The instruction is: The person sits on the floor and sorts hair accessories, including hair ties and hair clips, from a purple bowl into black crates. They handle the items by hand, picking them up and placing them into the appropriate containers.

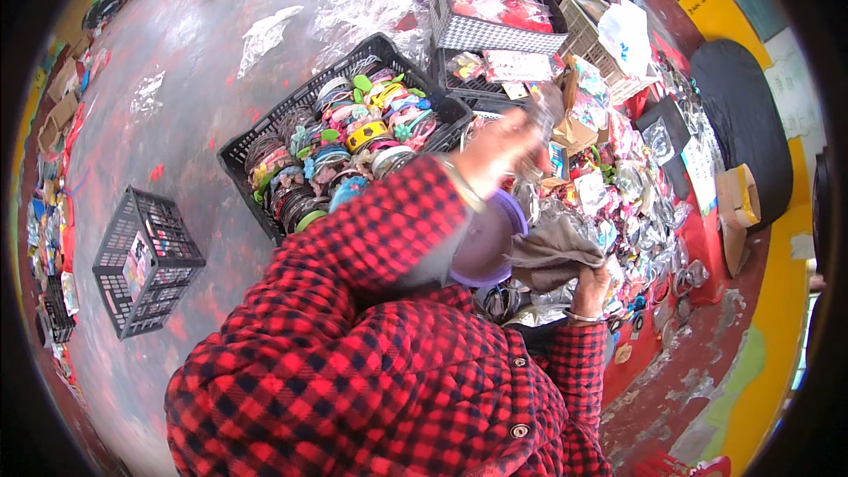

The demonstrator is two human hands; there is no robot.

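Note:
My left hand (497, 146), blurred, reaches out over the edge of the piled goods. Something dark and blurred shows at its fingers; I cannot tell whether it is held. A grey-brown cloth (556, 252) hangs from my right hand (591, 291), which grips its right end. The cloth lies partly over the rim of a purple plastic basin (517, 212), just left of it. A black plastic crate (242, 182) full of hair bands and hair ties in many colours stands left of my left hand.
Many small plastic-wrapped goods (629, 212) are heaped on the right. A checked basket (497, 33) and a beige crate (580, 20) stand at the back. An empty-looking black crate (149, 262) stands on the floor at left. Clear plastic film (371, 13) lies farther back.

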